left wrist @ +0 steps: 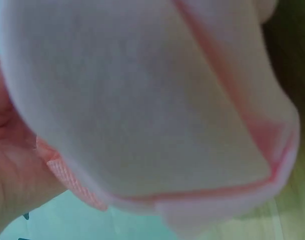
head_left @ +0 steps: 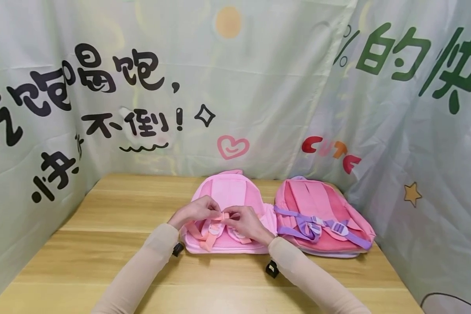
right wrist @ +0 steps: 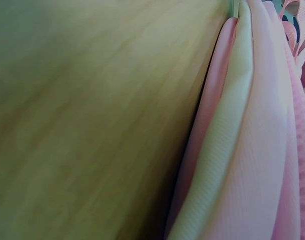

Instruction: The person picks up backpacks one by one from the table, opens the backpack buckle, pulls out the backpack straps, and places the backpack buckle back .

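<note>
From the light pink bag (head_left: 229, 189), there is room over the table (head_left: 125, 213) at nine o'clock. The darker bag (head_left: 329, 200) blocks three o'clock; the cloth wall (head_left: 267, 109) blocks twelve.

Wood-grain tabletop (head_left: 220, 285) under light-pink backpack (head_left: 233, 192) and purple-strapped backpack (head_left: 318, 205), sides perhaps in contact.

“CUTE” (head_left: 339, 150); “不倒!” (head_left: 143, 123); on curtains (head_left: 278, 96)

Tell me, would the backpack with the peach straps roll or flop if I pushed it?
The pink backpack probably wouldn't roll, because it lies broad side down on the table. It looks like cloth, so it may squish a little. The peach straps would likely flop, since they bend and fold.
</note>
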Action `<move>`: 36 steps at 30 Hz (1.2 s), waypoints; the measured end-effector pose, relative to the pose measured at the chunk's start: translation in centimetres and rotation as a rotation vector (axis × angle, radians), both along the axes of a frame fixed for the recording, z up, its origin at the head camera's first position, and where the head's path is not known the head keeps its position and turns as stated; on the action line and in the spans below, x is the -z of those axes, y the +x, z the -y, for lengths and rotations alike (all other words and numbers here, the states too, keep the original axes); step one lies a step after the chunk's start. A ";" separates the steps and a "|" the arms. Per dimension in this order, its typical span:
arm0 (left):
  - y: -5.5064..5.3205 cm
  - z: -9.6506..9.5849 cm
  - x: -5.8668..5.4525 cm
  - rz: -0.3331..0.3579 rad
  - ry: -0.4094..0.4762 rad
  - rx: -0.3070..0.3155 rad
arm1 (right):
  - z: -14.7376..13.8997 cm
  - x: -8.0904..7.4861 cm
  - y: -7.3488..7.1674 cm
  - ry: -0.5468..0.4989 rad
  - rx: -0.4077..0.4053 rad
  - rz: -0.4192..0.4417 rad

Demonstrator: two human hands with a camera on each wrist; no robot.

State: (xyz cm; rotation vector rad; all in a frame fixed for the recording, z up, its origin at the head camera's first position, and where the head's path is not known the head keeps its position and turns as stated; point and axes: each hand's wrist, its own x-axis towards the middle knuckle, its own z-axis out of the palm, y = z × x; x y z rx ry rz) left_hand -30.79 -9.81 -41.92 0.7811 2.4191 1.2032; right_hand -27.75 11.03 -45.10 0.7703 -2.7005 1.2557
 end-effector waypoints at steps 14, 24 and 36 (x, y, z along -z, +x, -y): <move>0.0 0.8 0.1 0.013 0.013 0.015 | -0.1 0.0 0.1 -0.021 -0.010 0.028; -0.1 0.3 0.1 -0.028 0.000 0.007 | -0.1 0.1 0.1 -0.024 0.001 0.006; 0.0 0.7 0.0 0.036 0.027 0.003 | -0.1 0.0 0.2 -0.008 0.022 0.016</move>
